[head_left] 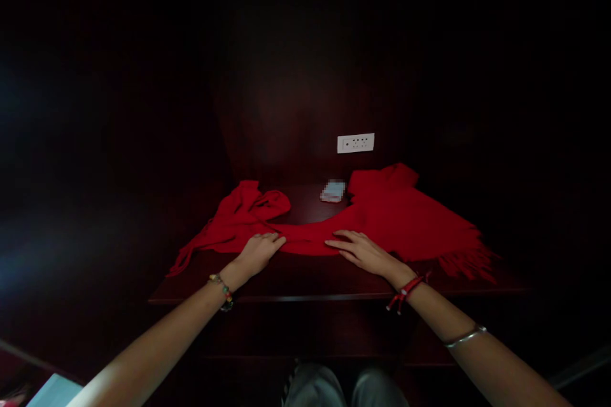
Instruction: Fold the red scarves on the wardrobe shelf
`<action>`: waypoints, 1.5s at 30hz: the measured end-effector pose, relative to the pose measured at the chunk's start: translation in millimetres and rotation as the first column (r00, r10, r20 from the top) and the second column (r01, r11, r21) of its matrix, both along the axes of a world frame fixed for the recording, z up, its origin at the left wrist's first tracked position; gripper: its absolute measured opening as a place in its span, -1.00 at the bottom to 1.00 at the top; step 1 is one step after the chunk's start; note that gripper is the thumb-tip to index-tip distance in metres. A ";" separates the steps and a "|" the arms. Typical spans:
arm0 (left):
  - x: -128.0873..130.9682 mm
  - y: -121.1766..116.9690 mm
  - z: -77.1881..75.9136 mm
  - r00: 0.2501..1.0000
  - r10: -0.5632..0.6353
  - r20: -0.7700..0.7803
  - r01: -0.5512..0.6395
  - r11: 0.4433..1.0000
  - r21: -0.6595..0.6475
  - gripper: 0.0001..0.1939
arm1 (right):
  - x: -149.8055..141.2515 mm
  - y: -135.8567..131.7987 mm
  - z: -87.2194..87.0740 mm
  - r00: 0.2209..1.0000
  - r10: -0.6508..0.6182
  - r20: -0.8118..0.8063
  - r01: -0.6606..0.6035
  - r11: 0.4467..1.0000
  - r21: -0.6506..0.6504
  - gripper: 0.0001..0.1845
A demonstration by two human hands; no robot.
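A red scarf (310,238) with fringed ends lies across the dark wooden desk. Its middle is a narrow, folded strip, bunched up on the left and spread wider on the right. On the left part of that strip rests my left hand (260,253), its fingers foreshortened over the cloth and its thumb apart from them. My right hand (361,252) lies on the strip farther right, palm down with fingers outstretched and spread. Neither hand lifts the fabric. What is under the left fingertips is hidden.
Behind the scarf, a phone-like flat object (333,191), blurred out, lies on the desk (296,283). A white wall socket (356,143) is on the dark back panel. My knees (315,386) are below the desk's front edge. A pale blue object (53,392) shows at lower left.
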State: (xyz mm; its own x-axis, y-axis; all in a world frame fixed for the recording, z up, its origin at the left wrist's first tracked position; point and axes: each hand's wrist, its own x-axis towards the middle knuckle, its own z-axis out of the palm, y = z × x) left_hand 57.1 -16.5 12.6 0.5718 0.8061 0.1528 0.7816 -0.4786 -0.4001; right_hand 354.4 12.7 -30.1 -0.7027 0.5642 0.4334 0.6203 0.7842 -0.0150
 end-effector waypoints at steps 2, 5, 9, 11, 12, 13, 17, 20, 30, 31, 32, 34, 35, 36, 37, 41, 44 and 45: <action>-8.0 -1.0 1.5 0.996 0.087 -0.002 -0.086 0.994 0.063 -0.61 | 0.6 0.8 -2.1 1.000 -0.009 0.020 0.008 1.000 0.013 -0.62; -28.0 -0.3 8.3 0.977 0.212 0.022 -0.212 0.960 0.185 -0.68 | 1.3 2.3 -4.9 0.999 -0.029 0.036 0.028 0.999 0.017 -0.65; -73.9 -4.9 22.4 0.938 0.343 0.059 -0.345 0.894 0.287 -0.68 | 1.5 3.9 -7.5 0.999 -0.034 0.035 0.033 0.999 0.028 -0.66; -98.8 -11.7 30.3 0.918 0.389 0.074 -0.393 0.874 0.286 -0.69 | 1.5 4.4 -8.4 0.999 -0.031 0.026 0.030 0.999 0.035 -0.66; -110.2 -16.1 34.3 0.910 0.407 0.075 -0.412 0.868 0.277 -0.70 | 1.6 4.7 -8.8 0.999 -0.029 0.022 0.028 0.999 0.039 -0.66; -120.4 -20.6 38.2 0.902 0.425 0.075 -0.428 0.862 0.272 -0.71 | 1.8 4.9 -9.2 1.000 -0.026 0.017 0.025 0.999 0.044 -0.66; -148.5 -34.8 51.1 0.879 0.473 0.062 -0.468 0.829 0.306 -0.70 | 3.3 6.4 -11.1 1.000 -0.003 0.013 0.003 0.999 0.049 -0.66; -157.3 -35.3 56.4 0.864 0.501 0.052 -0.494 0.825 0.274 -0.71 | 4.3 7.6 -13.0 1.000 0.013 0.001 -0.013 0.999 0.045 -0.66; -95.7 10.1 69.5 0.894 0.445 0.053 -0.439 0.894 -0.096 -0.58 | 4.5 6.0 -10.9 0.998 0.011 -0.058 -0.009 0.999 0.032 -0.64; -87.0 19.3 66.2 0.917 0.391 0.073 -0.389 0.920 -0.049 -0.56 | 4.7 5.7 -10.8 0.997 0.002 -0.080 0.001 0.999 0.036 -0.62; -80.0 29.1 61.7 0.942 0.327 0.078 -0.326 0.945 -0.019 -0.53 | 4.9 5.5 -10.7 0.995 -0.012 -0.103 0.016 0.999 0.041 -0.60; -72.3 49.2 50.7 0.975 0.211 0.063 -0.210 0.977 -0.019 -0.52 | 5.3 5.3 -10.6 0.989 -0.053 -0.141 0.061 0.997 0.055 -0.59; -71.3 58.4 45.4 0.984 0.174 0.048 -0.173 0.984 -0.042 -0.56 | 5.4 5.3 -10.5 0.986 -0.072 -0.147 0.082 0.995 0.058 -0.60; -71.8 66.6 41.2 0.988 0.152 0.032 -0.150 0.986 -0.071 -0.62 | 5.5 5.5 -10.4 0.985 -0.088 -0.145 0.098 0.993 0.059 -0.63; -73.3 73.1 38.6 0.990 0.139 0.018 -0.137 0.985 -0.101 -0.69 | 5.5 5.9 -10.2 0.985 -0.103 -0.140 0.112 0.992 0.059 -0.66; -82.8 77.4 50.0 0.995 0.090 0.035 -0.085 0.988 -0.132 -0.82 | 6.3 8.3 -9.1 0.972 -0.168 -0.167 0.180 0.982 0.061 -0.71; -91.6 56.8 70.9 0.989 0.052 0.139 -0.051 0.999 -0.012 -0.81 | 7.9 8.8 -8.1 0.948 -0.199 -0.249 0.227 0.969 0.092 -0.69; -95.2 46.8 75.1 0.986 0.038 0.162 -0.043 0.999 0.030 -0.81 | 8.6 8.2 -7.7 0.943 -0.197 -0.268 0.230 0.968 0.099 -0.69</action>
